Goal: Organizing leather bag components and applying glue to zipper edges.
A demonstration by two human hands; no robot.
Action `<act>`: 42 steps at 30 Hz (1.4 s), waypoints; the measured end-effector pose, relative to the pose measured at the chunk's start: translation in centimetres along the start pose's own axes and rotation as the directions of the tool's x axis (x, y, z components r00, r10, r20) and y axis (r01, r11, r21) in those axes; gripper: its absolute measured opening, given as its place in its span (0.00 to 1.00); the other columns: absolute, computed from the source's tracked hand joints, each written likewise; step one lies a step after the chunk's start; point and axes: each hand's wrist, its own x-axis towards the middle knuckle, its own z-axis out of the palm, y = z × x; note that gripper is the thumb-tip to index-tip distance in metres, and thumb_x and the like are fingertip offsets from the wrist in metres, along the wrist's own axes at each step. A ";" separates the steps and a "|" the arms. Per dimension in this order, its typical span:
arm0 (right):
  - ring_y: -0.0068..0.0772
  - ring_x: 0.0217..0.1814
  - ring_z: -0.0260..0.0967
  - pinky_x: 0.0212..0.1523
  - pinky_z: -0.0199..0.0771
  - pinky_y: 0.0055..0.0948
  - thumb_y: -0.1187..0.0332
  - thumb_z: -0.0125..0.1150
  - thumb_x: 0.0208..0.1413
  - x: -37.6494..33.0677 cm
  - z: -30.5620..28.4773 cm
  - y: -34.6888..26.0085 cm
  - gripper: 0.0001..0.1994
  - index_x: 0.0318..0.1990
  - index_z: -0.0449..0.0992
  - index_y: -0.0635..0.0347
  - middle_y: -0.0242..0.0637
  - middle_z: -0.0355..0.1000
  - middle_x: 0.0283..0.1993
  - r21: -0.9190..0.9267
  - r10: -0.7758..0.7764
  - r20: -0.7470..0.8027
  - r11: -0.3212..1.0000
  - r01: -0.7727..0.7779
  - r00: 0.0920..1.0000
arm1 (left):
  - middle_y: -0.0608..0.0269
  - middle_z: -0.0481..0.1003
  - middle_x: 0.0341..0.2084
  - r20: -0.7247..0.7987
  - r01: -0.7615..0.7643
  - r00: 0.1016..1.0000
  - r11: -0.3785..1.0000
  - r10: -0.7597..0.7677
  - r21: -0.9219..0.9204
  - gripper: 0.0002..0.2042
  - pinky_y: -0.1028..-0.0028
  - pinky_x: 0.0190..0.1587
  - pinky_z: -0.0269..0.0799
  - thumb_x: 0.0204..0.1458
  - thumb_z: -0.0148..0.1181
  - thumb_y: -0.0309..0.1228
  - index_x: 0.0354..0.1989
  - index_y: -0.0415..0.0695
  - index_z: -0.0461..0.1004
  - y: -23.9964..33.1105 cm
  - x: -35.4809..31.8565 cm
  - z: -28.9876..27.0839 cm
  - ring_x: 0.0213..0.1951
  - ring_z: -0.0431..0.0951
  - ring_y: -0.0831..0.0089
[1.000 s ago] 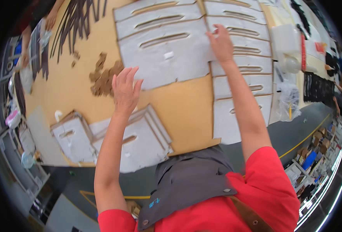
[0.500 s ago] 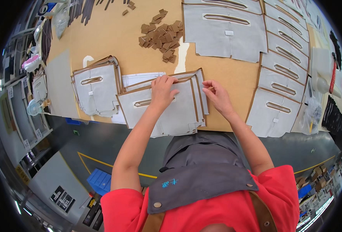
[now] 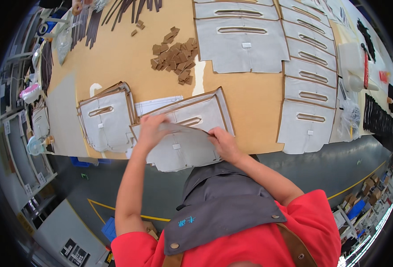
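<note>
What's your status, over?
Left hand, right hand: gripping grey, brown-edged panel. Upper edge held above matching grey stack. Small brown square pieces heaped beyond.

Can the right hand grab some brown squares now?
Probably not yet: the right hand is holding a gray panel. With it free, nothing tall seems to block the way to the brown squares.

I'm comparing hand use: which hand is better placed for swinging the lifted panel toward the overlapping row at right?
Probably the right hand: it holds the lifted panel by its right side, nearer the overlapping row, while the left hand is farther away.
</note>
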 end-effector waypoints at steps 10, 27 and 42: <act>0.23 0.28 0.62 0.33 0.67 0.26 0.65 0.52 0.63 6.1 -14.3 2.9 0.10 0.43 0.70 0.63 0.36 0.68 0.26 0.139 0.303 -0.358 0.953 -0.270 0.883 | 0.72 0.68 0.18 0.109 0.417 0.906 0.824 -0.408 -0.384 0.12 0.79 0.28 0.59 0.46 0.67 0.33 0.32 0.36 0.77 4.3 3.8 -7.0 0.24 0.62 0.84; 0.32 0.25 0.64 0.31 0.65 0.30 0.62 0.54 0.60 17.0 -25.8 13.2 0.12 0.38 0.71 0.63 0.39 0.68 0.23 -0.098 0.324 -0.461 0.907 -0.410 0.826 | 0.74 0.73 0.23 -0.172 0.381 0.833 0.769 -0.527 -0.513 0.12 0.78 0.31 0.63 0.56 0.59 0.38 0.35 0.41 0.78 5.0 28.2 3.6 0.26 0.66 0.84; 0.49 0.36 0.72 0.39 0.70 0.42 0.59 0.55 0.59 17.6 -27.4 10.5 0.13 0.45 0.71 0.57 0.45 0.74 0.35 -0.411 0.337 -0.515 0.710 -0.572 0.788 | 0.57 0.74 0.31 -0.513 0.167 0.838 0.982 -0.186 -0.083 0.11 0.67 0.38 0.70 0.48 0.64 0.33 0.36 0.40 0.75 8.8 22.5 0.3 0.34 0.74 0.65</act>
